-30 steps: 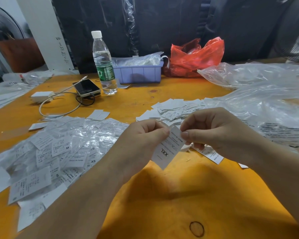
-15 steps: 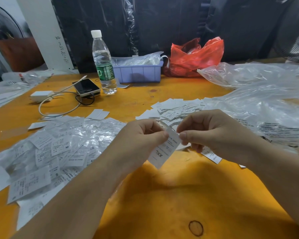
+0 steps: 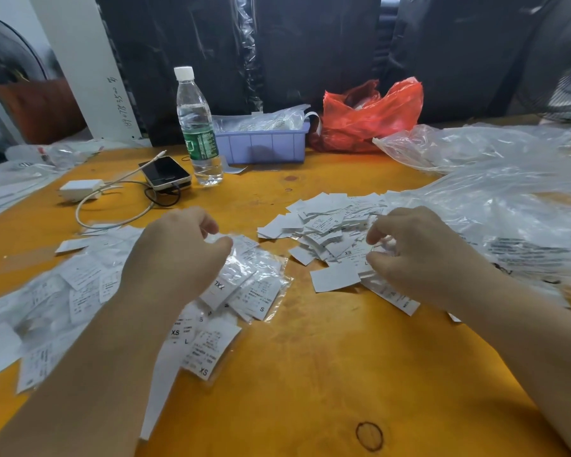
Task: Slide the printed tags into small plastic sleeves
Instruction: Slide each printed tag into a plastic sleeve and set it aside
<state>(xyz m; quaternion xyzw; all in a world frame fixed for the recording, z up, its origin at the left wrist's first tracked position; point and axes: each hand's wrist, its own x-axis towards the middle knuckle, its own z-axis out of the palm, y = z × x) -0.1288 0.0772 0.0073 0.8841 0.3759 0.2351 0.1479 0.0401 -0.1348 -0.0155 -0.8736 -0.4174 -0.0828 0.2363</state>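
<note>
Clear plastic crinkles under the left hand, whose thumb and curled fingers pinch the top of a small transparent sleeve holding a white printed XXL tag. That sleeved tag hangs down and slightly right from the fingertips, long axis sloping toward the near right, its lower end over the heap of already sleeved white tags spread across the left of the orange wooden table. The left forearm reaches in from the lower left, knuckles up. The right hand comes from the lower right, its fingers curled down, tips touching the loose pile of bare white paper tags at centre right; whether it has one pinched I cannot tell. Crumpled clear plastic bags lie just beyond that pile.
</note>
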